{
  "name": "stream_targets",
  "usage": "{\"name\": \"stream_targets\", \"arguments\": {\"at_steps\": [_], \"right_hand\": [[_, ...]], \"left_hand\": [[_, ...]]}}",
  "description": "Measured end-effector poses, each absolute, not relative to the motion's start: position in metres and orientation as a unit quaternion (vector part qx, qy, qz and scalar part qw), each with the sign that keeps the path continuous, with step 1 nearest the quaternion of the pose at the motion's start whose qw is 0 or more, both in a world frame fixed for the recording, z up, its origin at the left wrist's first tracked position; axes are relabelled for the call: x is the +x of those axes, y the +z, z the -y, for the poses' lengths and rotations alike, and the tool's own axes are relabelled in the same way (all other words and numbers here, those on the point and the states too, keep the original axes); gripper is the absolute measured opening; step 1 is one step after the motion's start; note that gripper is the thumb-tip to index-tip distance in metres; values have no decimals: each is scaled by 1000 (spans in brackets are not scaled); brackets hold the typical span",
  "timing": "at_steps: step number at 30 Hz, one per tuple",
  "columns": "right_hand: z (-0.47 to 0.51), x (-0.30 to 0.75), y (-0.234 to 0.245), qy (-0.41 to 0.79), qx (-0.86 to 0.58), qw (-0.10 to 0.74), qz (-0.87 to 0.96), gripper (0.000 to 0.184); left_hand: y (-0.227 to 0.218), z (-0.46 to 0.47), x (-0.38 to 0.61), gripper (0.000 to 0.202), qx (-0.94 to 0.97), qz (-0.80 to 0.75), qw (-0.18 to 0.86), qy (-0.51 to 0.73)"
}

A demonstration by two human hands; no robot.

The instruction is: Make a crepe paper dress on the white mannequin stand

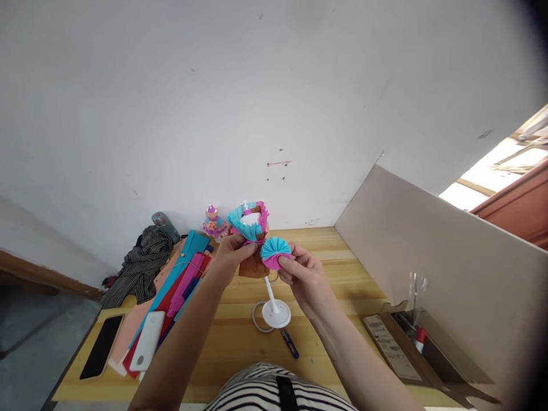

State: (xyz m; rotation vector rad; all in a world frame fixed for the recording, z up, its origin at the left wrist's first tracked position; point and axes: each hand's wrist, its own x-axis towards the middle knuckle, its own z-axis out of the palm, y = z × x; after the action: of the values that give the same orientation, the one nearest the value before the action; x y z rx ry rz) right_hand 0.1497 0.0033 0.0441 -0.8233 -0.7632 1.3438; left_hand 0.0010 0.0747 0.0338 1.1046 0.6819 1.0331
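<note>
In the head view, my left hand (231, 256) is closed around a crepe-paper piece (245, 227) with a ruffled blue and pink rim and a brown lower part. My right hand (306, 274) pinches a round pleated paper rosette (274, 249), blue above and pink below, by its right edge. The rosette sits close beside the crepe-paper piece; whether they touch I cannot tell. Below both hands stands a white round base with a stem (276, 313), its upper end hidden behind the brown paper. A blue-handled cutter (290, 343) lies in front of the base.
Coloured paper sheets (182, 285), a white power bank (148, 341) and a phone (101, 347) lie at left. A small paper figure (214, 221) stands by the wall. A cardboard box (449, 357) with tools sits at right, beside a pale upright panel (428, 245).
</note>
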Motion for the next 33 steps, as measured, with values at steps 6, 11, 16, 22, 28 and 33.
{"name": "stream_targets", "arguments": {"at_steps": [6,11,16,22,28,33], "right_hand": [[-4,155,47,427,-386,649,498,11],[-8,170,56,442,-398,592,544,12],[-11,175,68,429,-407,503,631,7],[-16,176,70,374,-418,418,715,17],[-27,177,73,369,-387,412,738,35],[-31,173,77,432,-363,421,710,30]], "left_hand": [[32,-76,-1,30,495,-314,668,458],[35,-74,-4,35,505,-317,669,444],[36,-72,-5,32,509,-316,669,440],[32,-73,-6,31,508,-311,671,443],[32,-73,-5,29,532,-324,639,452],[35,-71,-6,28,521,-319,649,453]]}}
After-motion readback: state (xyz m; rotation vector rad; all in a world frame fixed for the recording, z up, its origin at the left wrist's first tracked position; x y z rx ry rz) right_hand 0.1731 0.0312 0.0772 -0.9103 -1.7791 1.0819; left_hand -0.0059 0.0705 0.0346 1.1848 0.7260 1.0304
